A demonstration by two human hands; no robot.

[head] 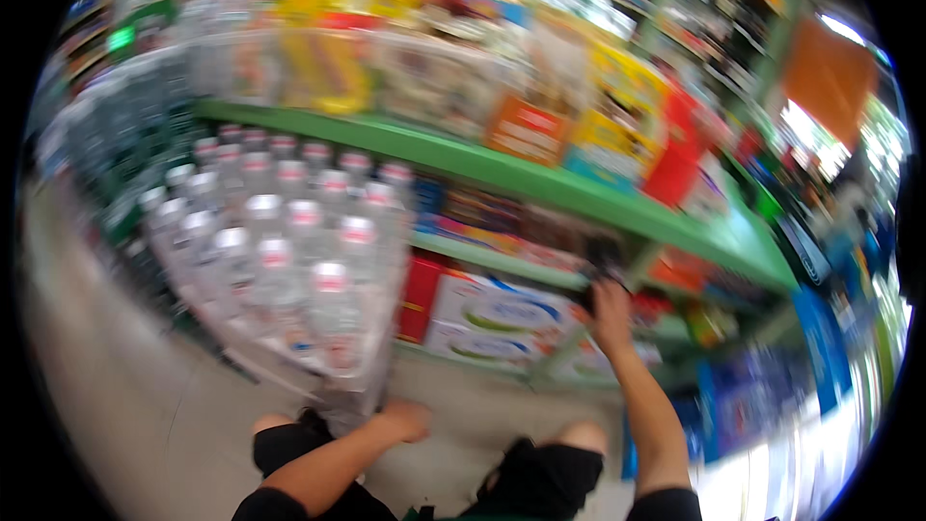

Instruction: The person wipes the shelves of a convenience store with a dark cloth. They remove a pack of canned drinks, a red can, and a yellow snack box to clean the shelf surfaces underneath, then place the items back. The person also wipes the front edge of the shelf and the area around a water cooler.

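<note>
My right hand reaches out to the lower shelves of a green shelf unit. It grips a dark object, too blurred to name. My left hand hangs low between my knees, fingers curled, close to the near corner of a plastic-wrapped stack of clear bottles. Blur hides whether anything lies inside those fingers. The bottles stand upright with white and pink caps. Behind my right hand, white boxes lie stacked beside a red box.
Above runs a green shelf edge carrying plastic tubs, an orange box and yellow packets. More bottles line the left. Purple packs stand low at right. Tiled floor extends around my legs.
</note>
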